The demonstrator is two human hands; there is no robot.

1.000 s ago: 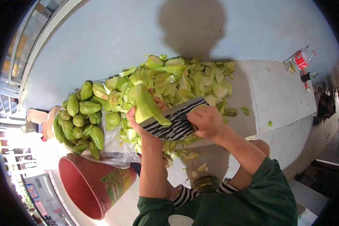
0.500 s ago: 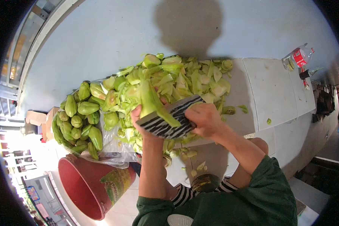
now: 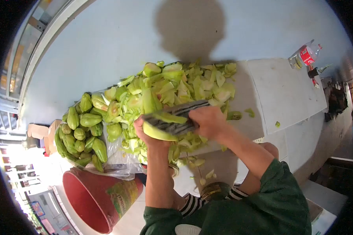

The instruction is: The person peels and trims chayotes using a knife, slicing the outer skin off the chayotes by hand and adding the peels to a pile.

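My left hand (image 3: pixel 148 140) is closed around a pale green chayote (image 3: pixel 157 133), with the thumb along its left side. The fingers of my right hand (image 3: pixel 208 121) are wrapped round the grip of a broad kitchen knife (image 3: pixel 188 127), whose blade has a black-and-white striped pattern. That blade lies across the chayote and hides part of it. A long green slice (image 3: pixel 169 117) clings to the blade's face. Behind both hands spreads a heap of cut chayote slices (image 3: pixel 202 88).
Whole green chayotes (image 3: pixel 91 120) are piled on the left beside clear plastic sheeting (image 3: pixel 123 169). A red bucket (image 3: pixel 82 196) lies tilted in front of them. A plastic bottle (image 3: pixel 306 56) stands on the tiles (image 3: pixel 282 92) at the far right, near loose scraps.
The knife blade has tilted and blurred with motion, and the rounded chayote now shows below it. The slice on the blade lies flatter than before. The whole view has shifted slightly.
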